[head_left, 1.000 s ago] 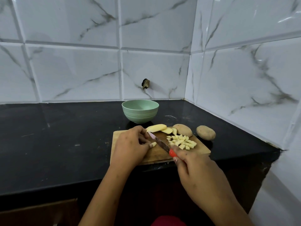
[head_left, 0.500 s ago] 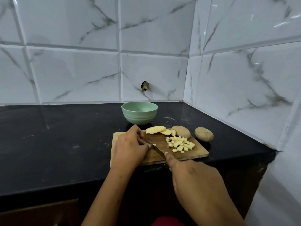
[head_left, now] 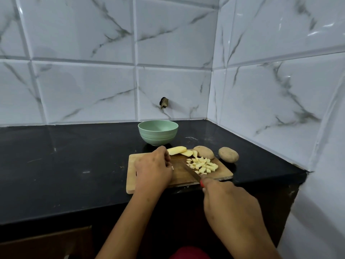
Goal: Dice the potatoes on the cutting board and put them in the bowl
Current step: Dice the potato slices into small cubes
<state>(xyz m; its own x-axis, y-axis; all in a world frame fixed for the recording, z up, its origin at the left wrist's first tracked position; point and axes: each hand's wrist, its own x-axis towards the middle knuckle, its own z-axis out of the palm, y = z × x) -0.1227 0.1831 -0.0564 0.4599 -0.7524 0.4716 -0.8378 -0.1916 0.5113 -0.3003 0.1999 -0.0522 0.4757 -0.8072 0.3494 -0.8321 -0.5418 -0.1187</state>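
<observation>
On the black table (head_left: pixel 74 165), the right hand (head_left: pixel 229 206) wraps its grip round a knife (head_left: pixel 192 171), blade beside the diced potato (head_left: pixel 202 165) on the board (head_left: pixel 179 177). The left hand (head_left: pixel 153 171) curls over a scrap (head_left: pixel 172 167); whether it pinches it is unclear. The bowl (head_left: pixel 158 137) stands empty behind. A skidding blade could nick the left hand.

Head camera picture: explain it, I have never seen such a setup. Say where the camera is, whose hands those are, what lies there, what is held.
No machine: a person wears one camera on the head, looking down at their own hands. The right hand grips a red-handled knife, its blade by the diced potato. The left hand rests curled on the wooden cutting board; any hold is hidden. Slices and a whole potato share the board; another potato and a green bowl sit on the black counter.
</observation>
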